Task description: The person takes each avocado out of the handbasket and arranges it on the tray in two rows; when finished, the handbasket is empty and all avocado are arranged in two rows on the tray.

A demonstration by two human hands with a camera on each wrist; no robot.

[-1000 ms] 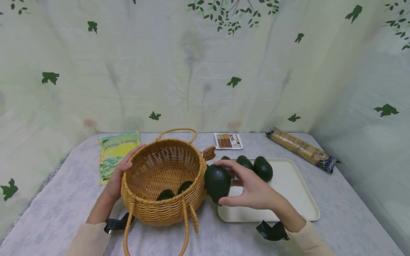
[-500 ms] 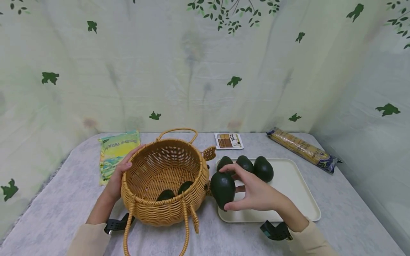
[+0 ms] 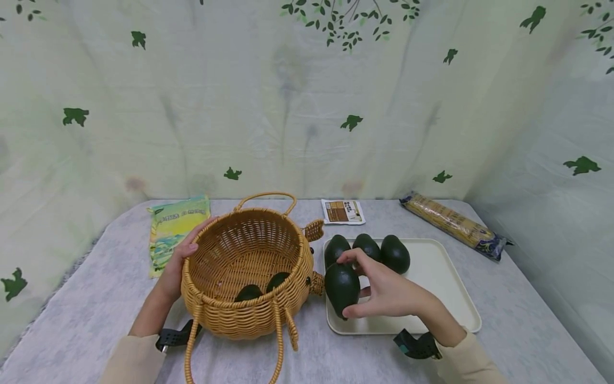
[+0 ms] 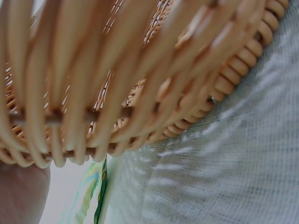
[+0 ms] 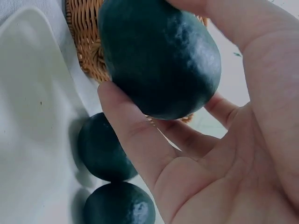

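Note:
In the head view a dark green avocado point(image 3: 342, 289) is gripped by my right hand point(image 3: 390, 290), thumb at its lower end and fingers over the top. It hangs between the wicker basket point(image 3: 244, 325) and the white tray's point(image 3: 436, 288) left side. The right wrist view shows the held avocado point(image 5: 161, 60) close up, with the right palm point(image 5: 233, 172) beside it. My left hand point(image 3: 177, 264) holds the basket's left side, its thumb at the rim. Inside the basket lie two avocados point(image 3: 248, 292), partly hidden by the near wall. Woven basket wall point(image 4: 93, 84) fills much of the left wrist view.
Three avocados point(image 3: 366, 246) sit along the tray's far left. Behind are a small white-and-brown packet point(image 3: 342, 212) and, at the right, a long pack of noodles point(image 3: 448, 221). A yellow-green bag point(image 3: 175, 226) lies left of the basket. Long basket handles point(image 3: 278, 346) hang toward the front.
My right hand has moved the avocado rightward and slightly down, away from the basket toward the tray. The tray's leftmost avocado has come into view. The left hand and basket stay put.

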